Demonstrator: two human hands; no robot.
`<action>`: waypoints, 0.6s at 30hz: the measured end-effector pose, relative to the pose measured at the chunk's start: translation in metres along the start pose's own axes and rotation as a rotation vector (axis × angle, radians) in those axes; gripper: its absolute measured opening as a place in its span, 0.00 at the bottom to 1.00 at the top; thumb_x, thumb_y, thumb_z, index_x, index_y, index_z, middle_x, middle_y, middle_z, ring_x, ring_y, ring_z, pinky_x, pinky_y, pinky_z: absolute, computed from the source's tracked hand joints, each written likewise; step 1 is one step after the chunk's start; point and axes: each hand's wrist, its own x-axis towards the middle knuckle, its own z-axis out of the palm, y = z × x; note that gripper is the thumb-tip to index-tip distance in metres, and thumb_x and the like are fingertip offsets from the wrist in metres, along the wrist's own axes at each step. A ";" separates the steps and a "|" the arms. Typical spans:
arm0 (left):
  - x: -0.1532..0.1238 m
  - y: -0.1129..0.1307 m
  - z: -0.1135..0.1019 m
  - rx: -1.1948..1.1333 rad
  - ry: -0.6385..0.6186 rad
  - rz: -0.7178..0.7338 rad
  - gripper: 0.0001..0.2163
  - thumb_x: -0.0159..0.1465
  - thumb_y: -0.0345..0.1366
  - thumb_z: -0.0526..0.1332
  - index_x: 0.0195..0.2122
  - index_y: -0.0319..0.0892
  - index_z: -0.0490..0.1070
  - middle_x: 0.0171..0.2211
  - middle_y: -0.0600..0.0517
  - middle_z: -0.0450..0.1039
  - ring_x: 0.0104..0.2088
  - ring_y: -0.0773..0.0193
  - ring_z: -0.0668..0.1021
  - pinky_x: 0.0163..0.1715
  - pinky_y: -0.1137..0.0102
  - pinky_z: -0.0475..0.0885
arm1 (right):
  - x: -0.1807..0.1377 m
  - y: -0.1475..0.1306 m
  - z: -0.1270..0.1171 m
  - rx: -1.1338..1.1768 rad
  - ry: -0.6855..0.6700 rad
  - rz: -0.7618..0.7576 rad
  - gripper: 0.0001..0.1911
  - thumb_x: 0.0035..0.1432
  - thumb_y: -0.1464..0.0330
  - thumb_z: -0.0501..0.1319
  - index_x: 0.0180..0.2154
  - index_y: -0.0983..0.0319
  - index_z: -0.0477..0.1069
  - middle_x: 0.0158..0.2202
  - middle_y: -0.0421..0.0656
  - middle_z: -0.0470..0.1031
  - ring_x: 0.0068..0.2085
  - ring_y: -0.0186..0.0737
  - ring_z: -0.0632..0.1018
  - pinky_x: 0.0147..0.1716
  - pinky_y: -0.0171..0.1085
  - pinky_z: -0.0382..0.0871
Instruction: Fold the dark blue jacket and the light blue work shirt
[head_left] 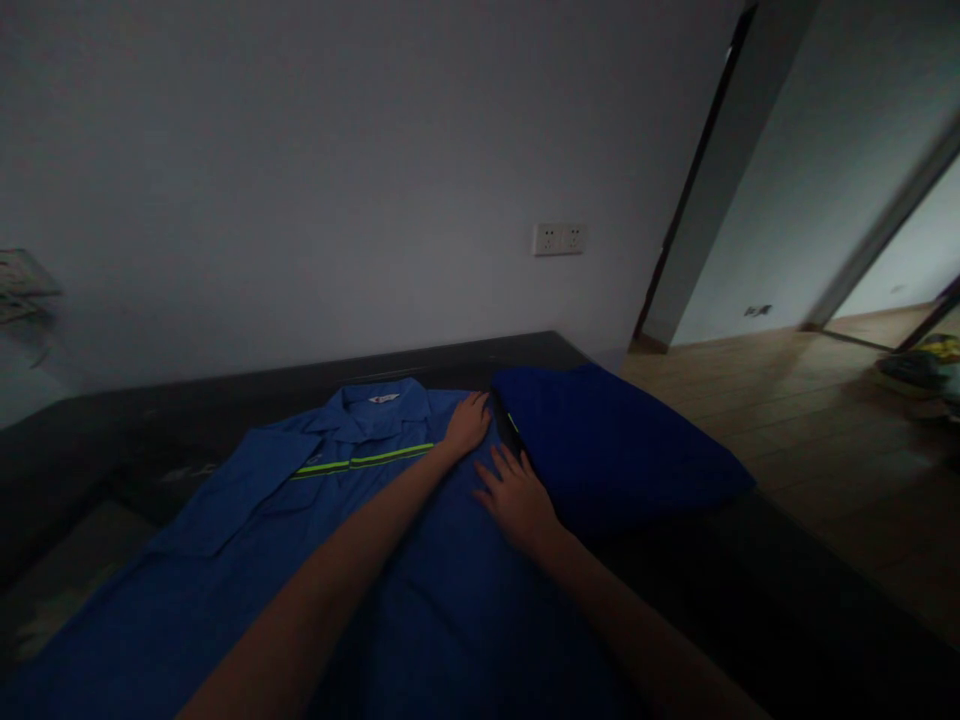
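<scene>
A blue work shirt (pixel 300 530) with a collar and a yellow-green stripe across the chest lies spread on a dark surface, collar toward the wall. One short sleeve is laid over the shirt's left part. My left hand (pixel 469 422) rests on the shirt near its right shoulder, fingers stretched toward the edge. Lower and to the right, my right hand (pixel 517 495) lies on the shirt's right side with its fingers spread. Just beyond both fingertips is a darker blue folded cloth (pixel 615 440), with a short yellow-green strip showing at its left edge.
The dark tabletop (pixel 517 350) runs along a pale wall (pixel 337 200). A double socket (pixel 559 239) is set in the wall, and another fitting (pixel 22 280) with a cable is at far left. Wooden floor (pixel 697 385) extends on the right, with a pile of items (pixel 922 370) at its edge.
</scene>
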 end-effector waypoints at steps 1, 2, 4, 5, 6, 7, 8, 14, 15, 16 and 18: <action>-0.002 -0.001 -0.002 0.004 0.008 0.001 0.22 0.68 0.30 0.42 0.62 0.33 0.57 0.63 0.40 0.57 0.64 0.59 0.60 0.62 0.62 0.54 | 0.001 -0.001 -0.003 0.007 0.008 0.002 0.24 0.66 0.60 0.50 0.58 0.65 0.65 0.62 0.56 0.61 0.64 0.52 0.59 0.61 0.54 0.50; -0.004 -0.001 -0.003 0.009 0.008 0.007 0.21 0.67 0.30 0.43 0.60 0.32 0.60 0.62 0.39 0.59 0.63 0.59 0.60 0.62 0.63 0.54 | 0.002 -0.003 -0.006 0.013 0.015 0.004 0.24 0.67 0.62 0.49 0.58 0.67 0.65 0.61 0.56 0.62 0.64 0.51 0.59 0.62 0.53 0.50; -0.010 -0.001 -0.003 0.016 -0.012 0.036 0.20 0.67 0.31 0.46 0.59 0.32 0.62 0.61 0.39 0.61 0.63 0.57 0.61 0.62 0.62 0.54 | 0.003 -0.006 -0.007 0.019 0.009 0.007 0.24 0.67 0.65 0.48 0.58 0.71 0.64 0.61 0.57 0.62 0.64 0.50 0.60 0.63 0.50 0.50; -0.014 0.000 -0.002 0.019 -0.027 0.052 0.20 0.67 0.33 0.47 0.59 0.32 0.62 0.61 0.39 0.61 0.63 0.56 0.60 0.62 0.61 0.55 | 0.002 -0.007 -0.006 0.019 -0.006 0.009 0.24 0.67 0.65 0.49 0.58 0.73 0.64 0.61 0.57 0.62 0.64 0.50 0.60 0.63 0.49 0.51; -0.018 0.001 -0.001 0.020 -0.043 0.065 0.21 0.68 0.35 0.47 0.60 0.33 0.61 0.61 0.40 0.61 0.64 0.55 0.60 0.62 0.60 0.55 | 0.001 -0.007 -0.004 0.017 -0.025 0.011 0.24 0.66 0.65 0.50 0.58 0.74 0.64 0.61 0.58 0.61 0.64 0.52 0.60 0.62 0.49 0.52; -0.022 0.002 0.001 0.023 -0.057 0.077 0.22 0.68 0.37 0.48 0.60 0.34 0.60 0.62 0.40 0.59 0.64 0.54 0.59 0.62 0.58 0.55 | 0.000 -0.008 -0.002 0.014 -0.044 0.011 0.26 0.65 0.64 0.52 0.58 0.74 0.64 0.62 0.59 0.60 0.64 0.53 0.59 0.62 0.49 0.52; -0.025 0.003 0.003 0.030 -0.068 0.085 0.22 0.68 0.38 0.48 0.61 0.34 0.59 0.63 0.40 0.58 0.64 0.53 0.59 0.62 0.57 0.55 | -0.002 -0.008 0.001 0.011 -0.060 0.009 0.27 0.64 0.62 0.54 0.59 0.74 0.63 0.62 0.59 0.59 0.65 0.55 0.57 0.62 0.50 0.53; -0.034 0.004 0.005 0.097 -0.081 0.089 0.23 0.70 0.41 0.45 0.65 0.42 0.54 0.66 0.43 0.52 0.66 0.53 0.55 0.62 0.54 0.54 | -0.012 -0.007 0.014 0.013 -0.067 0.005 0.32 0.62 0.53 0.53 0.62 0.63 0.60 0.64 0.57 0.55 0.65 0.60 0.53 0.61 0.56 0.51; -0.034 0.004 0.005 0.101 -0.081 0.095 0.23 0.69 0.41 0.45 0.65 0.43 0.53 0.66 0.44 0.51 0.66 0.53 0.55 0.61 0.53 0.54 | -0.012 -0.007 0.015 0.016 -0.062 0.005 0.32 0.62 0.52 0.53 0.62 0.62 0.60 0.64 0.57 0.55 0.65 0.61 0.53 0.61 0.57 0.50; -0.034 0.004 0.005 0.103 -0.080 0.101 0.23 0.69 0.41 0.45 0.65 0.45 0.53 0.66 0.44 0.51 0.65 0.53 0.56 0.61 0.53 0.54 | -0.013 -0.007 0.015 0.020 -0.057 0.004 0.31 0.63 0.52 0.52 0.62 0.61 0.60 0.65 0.57 0.54 0.65 0.61 0.53 0.61 0.58 0.49; -0.035 0.005 0.004 0.098 -0.066 0.108 0.22 0.69 0.40 0.46 0.65 0.47 0.54 0.66 0.44 0.52 0.65 0.52 0.56 0.61 0.52 0.55 | -0.015 -0.008 0.016 0.032 -0.047 0.003 0.30 0.64 0.52 0.50 0.62 0.59 0.60 0.65 0.56 0.53 0.66 0.59 0.52 0.61 0.58 0.47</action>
